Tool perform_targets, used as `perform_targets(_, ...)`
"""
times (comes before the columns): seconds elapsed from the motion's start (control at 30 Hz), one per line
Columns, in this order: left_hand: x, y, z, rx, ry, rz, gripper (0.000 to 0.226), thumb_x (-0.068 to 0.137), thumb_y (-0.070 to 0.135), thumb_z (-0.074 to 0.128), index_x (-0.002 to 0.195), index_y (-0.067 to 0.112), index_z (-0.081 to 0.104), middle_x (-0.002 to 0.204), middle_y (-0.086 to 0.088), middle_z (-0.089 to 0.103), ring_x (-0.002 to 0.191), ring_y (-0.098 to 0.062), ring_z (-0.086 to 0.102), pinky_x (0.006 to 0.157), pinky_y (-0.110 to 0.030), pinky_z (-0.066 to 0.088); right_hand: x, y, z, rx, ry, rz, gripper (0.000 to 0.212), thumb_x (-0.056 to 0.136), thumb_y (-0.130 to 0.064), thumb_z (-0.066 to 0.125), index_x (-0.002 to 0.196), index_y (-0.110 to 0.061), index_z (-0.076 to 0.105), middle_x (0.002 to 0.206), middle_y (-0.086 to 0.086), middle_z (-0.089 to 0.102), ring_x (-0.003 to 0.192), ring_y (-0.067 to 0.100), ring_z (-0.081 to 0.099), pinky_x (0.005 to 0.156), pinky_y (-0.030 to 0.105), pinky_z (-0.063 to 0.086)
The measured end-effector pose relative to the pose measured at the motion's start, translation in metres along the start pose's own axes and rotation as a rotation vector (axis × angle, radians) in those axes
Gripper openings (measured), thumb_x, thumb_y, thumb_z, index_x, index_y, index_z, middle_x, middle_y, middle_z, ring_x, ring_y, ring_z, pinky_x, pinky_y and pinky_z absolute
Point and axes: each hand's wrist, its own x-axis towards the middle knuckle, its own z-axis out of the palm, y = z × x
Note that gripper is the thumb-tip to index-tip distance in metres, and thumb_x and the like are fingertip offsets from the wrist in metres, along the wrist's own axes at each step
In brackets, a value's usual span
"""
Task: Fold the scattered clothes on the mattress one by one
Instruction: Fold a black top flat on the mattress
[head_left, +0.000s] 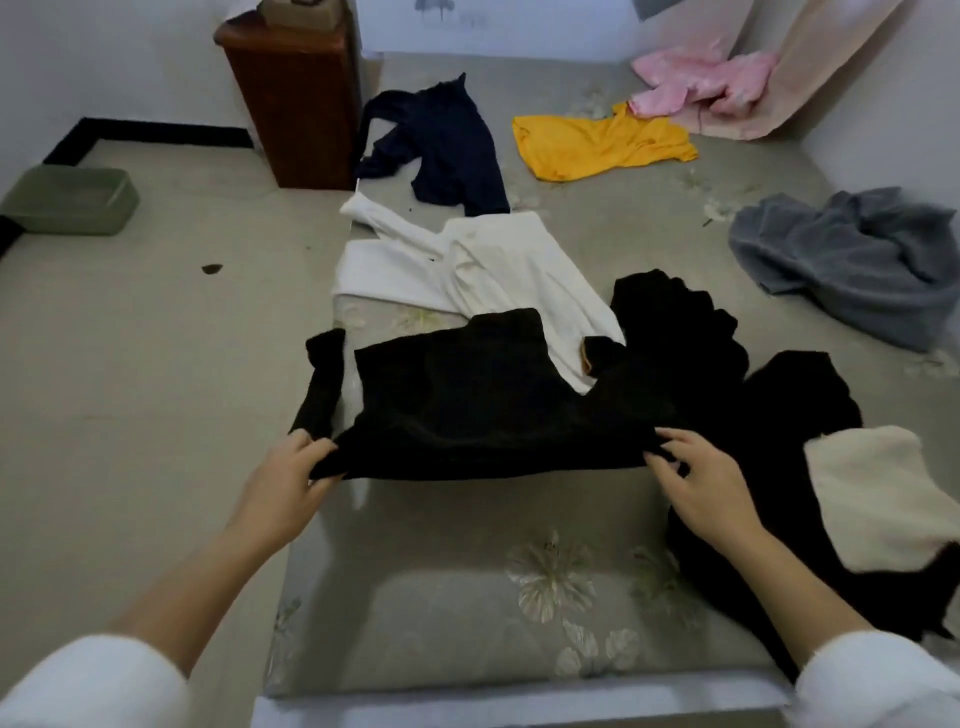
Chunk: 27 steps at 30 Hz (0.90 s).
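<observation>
You face a grey-beige mattress with pale flower print (467, 525), laid on a beige floor (130, 338) in a white-walled room. A brown wooden cabinet (301, 104) stands at its left edge, with a green plastic tub (72, 200) well apart on the floor.

Your left hand (291, 473) pinches the near-left corner of the black knit garment (467, 405), and your right hand (696, 483) pinches its near-right corner. It is spread before you and overlaps a white shirt (467, 270).

Beyond lie a navy top (447, 145), a yellow shirt (597, 145), a pink garment (701, 83) and a grey crumpled cloth (852, 265). A black heap (779, 415) under a cream cloth (883, 499) sits beside your right hand.

Grey marks on the far wall (452, 15) are too blurred to read.
</observation>
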Motion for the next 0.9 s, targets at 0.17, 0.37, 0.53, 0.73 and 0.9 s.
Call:
perform_targets(0.17,-0.047,-0.034,0.084,0.078,-0.310,-0.135,0.027,0.091,0.023,0.061,0.117,0.019,0.065,0.094,-0.003,0.049,0.092,-0.022,0.051,0.072,-0.031,0.043,-0.034,0.035,0.078,-0.148,-0.368,0.171,0.032,0.095,-0.031,0.055,0.119,-0.014,0.068,0.140,0.000,0.052,0.120,0.020,0.055,0.093,0.031,0.044)
perform_targets(0.37,-0.093,-0.056,0.134,0.175,-0.547,-0.121,0.041,0.092,0.022,0.055,0.134,0.027,0.054,0.103,0.002,0.046,0.102,-0.018,0.045,0.083,-0.027,0.042,-0.062,0.065,0.113,-0.178,-0.608,0.222,0.023,0.093,-0.020,0.058,0.112,-0.018,0.071,0.119,0.000,0.064,0.105,0.019,0.060,0.079,0.022,0.042)
perform_targets(0.53,-0.117,-0.066,0.159,0.396,-0.816,-0.078,0.052,0.096,0.025,0.046,0.145,0.030,0.033,0.119,0.001,0.036,0.116,-0.019,0.035,0.093,-0.026,0.037,-0.086,0.101,0.144,-0.316,-0.865,0.305,0.039,0.089,-0.004,0.046,0.115,-0.025,0.067,0.117,0.002,0.065,0.103,0.018,0.061,0.082,0.024,0.045)
perform_targets(0.73,-0.108,-0.042,0.187,0.296,-0.690,-0.363,0.058,0.087,0.053,0.051,0.137,0.027,0.040,0.130,-0.001,0.039,0.123,-0.022,0.032,0.098,-0.037,0.032,-0.084,0.089,0.189,-0.138,-0.600,0.370,0.044,0.090,-0.013,0.053,0.133,-0.014,0.051,0.128,0.007,0.056,0.112,0.022,0.056,0.088,0.030,0.046)
perform_targets(0.9,-0.086,-0.006,0.211,-0.078,-0.375,-0.578,0.079,0.081,0.048,0.065,0.145,0.018,0.028,0.125,0.001,0.050,0.120,-0.019,0.043,0.101,-0.039,0.027,-0.066,0.058,0.224,0.215,-0.457,0.512,0.076,0.079,-0.029,0.075,0.140,-0.009,0.035,0.128,0.004,0.046,0.115,0.022,0.051,0.093,0.034,0.046)
